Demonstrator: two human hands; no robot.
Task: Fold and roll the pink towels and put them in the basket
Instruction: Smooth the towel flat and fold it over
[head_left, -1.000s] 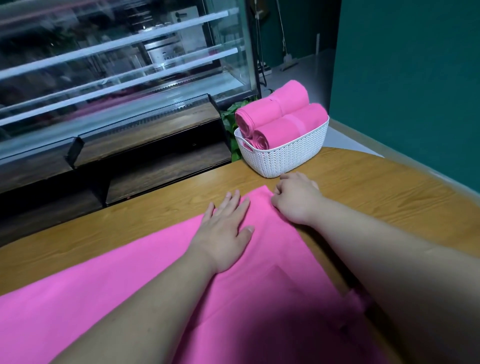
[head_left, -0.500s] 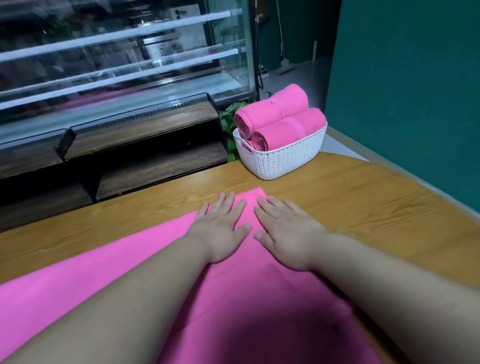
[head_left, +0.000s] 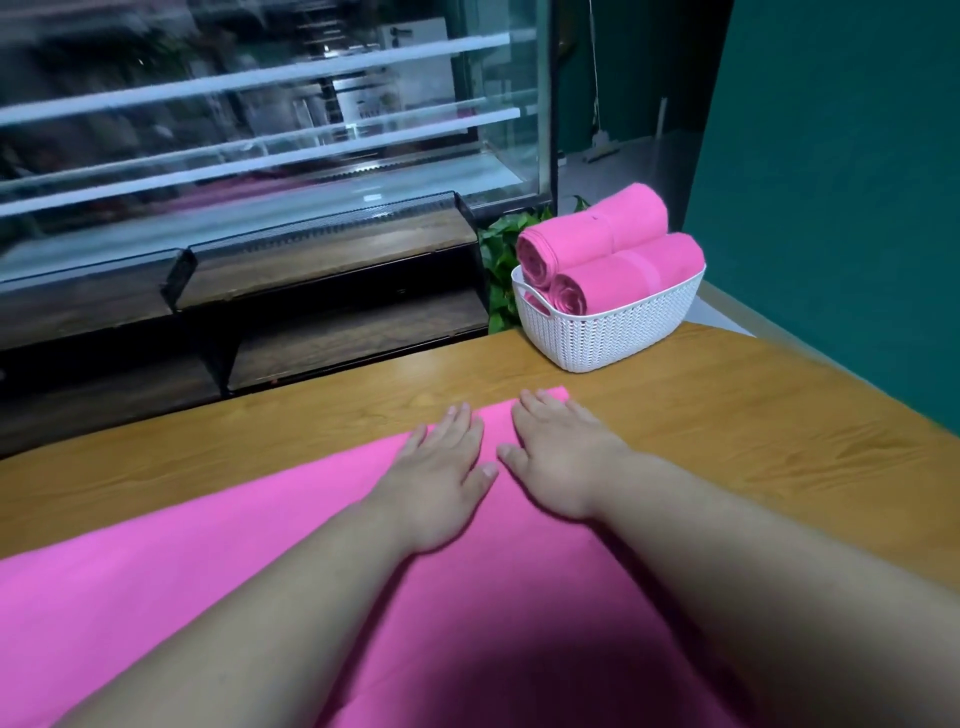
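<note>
A pink towel (head_left: 218, 566) lies flat across the wooden table (head_left: 753, 457), its far corner pointing toward the basket. My left hand (head_left: 441, 467) presses flat on the towel near that corner, fingers straight. My right hand (head_left: 558, 452) lies flat beside it, fingers straight, its fingertips at the towel's far edge. The two hands almost touch at the thumbs. A white woven basket (head_left: 613, 332) stands at the table's far edge and holds two rolled pink towels (head_left: 623, 254), one stacked on the other.
A glass display case (head_left: 260, 130) with dark wooden shelves (head_left: 322, 291) runs behind the table's far edge. A green plant (head_left: 501, 260) sits left of the basket. A teal wall (head_left: 841, 182) closes the right side.
My right hand went from curled at the towel's far corner to lying flat beside my left hand. Both hands slid slightly toward the far edge of the towel.
</note>
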